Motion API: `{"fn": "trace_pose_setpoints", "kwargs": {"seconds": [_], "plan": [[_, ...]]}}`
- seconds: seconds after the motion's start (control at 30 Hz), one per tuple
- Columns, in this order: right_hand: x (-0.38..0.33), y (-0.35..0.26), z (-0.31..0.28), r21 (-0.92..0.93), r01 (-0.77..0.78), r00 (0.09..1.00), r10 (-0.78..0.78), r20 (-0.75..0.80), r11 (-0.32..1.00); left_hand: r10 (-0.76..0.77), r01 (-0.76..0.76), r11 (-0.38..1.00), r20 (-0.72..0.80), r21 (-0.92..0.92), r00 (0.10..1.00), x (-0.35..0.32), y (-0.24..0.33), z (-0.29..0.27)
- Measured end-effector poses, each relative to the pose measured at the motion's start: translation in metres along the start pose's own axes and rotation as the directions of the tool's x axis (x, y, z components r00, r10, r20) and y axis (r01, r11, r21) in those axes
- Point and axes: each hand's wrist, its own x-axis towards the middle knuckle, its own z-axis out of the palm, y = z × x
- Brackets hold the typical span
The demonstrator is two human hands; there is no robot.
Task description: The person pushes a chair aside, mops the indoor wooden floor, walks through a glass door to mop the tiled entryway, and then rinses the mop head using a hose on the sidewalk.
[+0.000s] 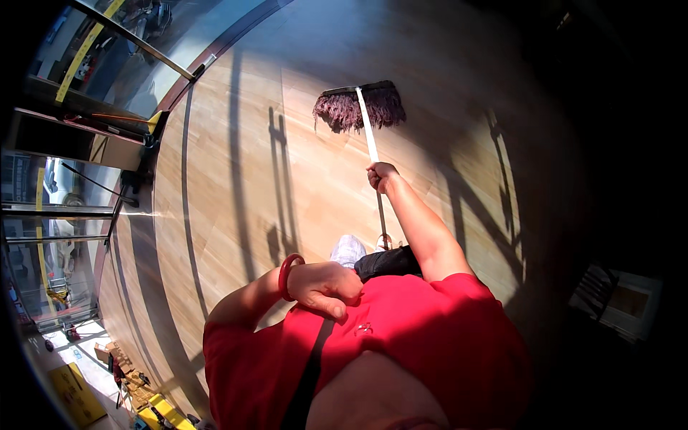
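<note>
A dust mop (344, 111) with purplish strings and a dark top bar lies on the wooden floor ahead of me. Its pale handle (367, 129) rises toward me, and my right hand (382, 176) is wrapped round it at arm's length. Below that fist a dark, thin line runs toward my feet; I cannot tell whether it is handle or shadow. My left hand (326, 287), with a red bangle (288, 276) at the wrist, is curled closed against my chest, over a black strap (312, 365). Whatever its fingers hold is hidden. Beside it sits a black waist bag (389, 263).
Glass panels with dark frames (129, 39) line the left side. A brown box-like unit (115, 149) stands by them. At lower left are a yellow mat (77, 394) and cardboard pieces (129, 373). A pale bin-like container (631, 301) stands in shade at right.
</note>
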Motion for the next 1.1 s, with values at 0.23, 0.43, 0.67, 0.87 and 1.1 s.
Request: {"fn": "trace_pose_setpoints", "kwargs": {"seconds": [0.23, 0.43, 0.67, 0.87, 1.1], "plan": [[0.037, -0.101, 0.051, 0.009, 0.110, 0.992, -0.109, -0.068, 0.994, 0.264, -0.310, 0.939, 0.263, 0.151, 0.928, 0.030, 0.120, -0.109], [0.042, -0.174, 0.109, -0.124, 0.188, 0.961, -0.209, -0.181, 0.974, 0.225, -0.387, 0.852, 0.421, 0.352, 0.879, 0.038, 0.205, -0.200], [0.050, -0.294, 0.135, -0.096, 0.178, 0.958, -0.195, -0.212, 0.979, 0.463, -0.561, 0.709, 0.318, 0.427, 0.827, -0.004, 0.166, -0.356], [0.108, -0.371, 0.117, -0.268, 0.110, 0.967, -0.166, -0.195, 0.957, 0.656, -0.656, 0.720, 0.088, 0.226, 0.750, 0.055, 0.079, -0.481], [0.137, -0.568, 0.160, -0.365, 0.052, 0.974, -0.129, -0.188, 0.930, 0.598, -0.630, 0.775, 0.271, 0.046, 0.755, 0.200, 0.033, -0.632]]}}
